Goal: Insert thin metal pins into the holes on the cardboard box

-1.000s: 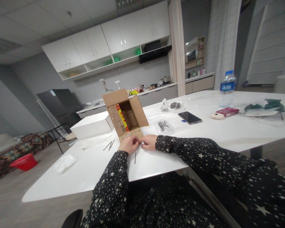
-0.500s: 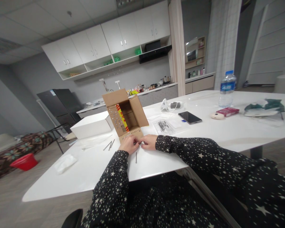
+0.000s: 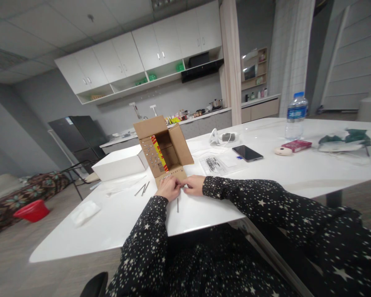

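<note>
Two hands, my left hand [image 3: 169, 188] and right hand [image 3: 194, 185], pinch narrow fingers at the studded near flap of the open brown corrugated cardboard box [image 3: 163, 150]; a thin metal nail [image 3: 177, 204] lies on the glossy white surface [image 3: 117, 218]; no writing is readable.

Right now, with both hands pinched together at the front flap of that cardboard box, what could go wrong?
1. The loose nail lies just below the left hand, near the table's front edge; a nudge might roll it off.
2. The cardboard box stands open and looks light; pressing its front flap could shift or tip it.
3. The right hand works close to a row of small studs in the flap, so a fingertip could get pricked.
</note>
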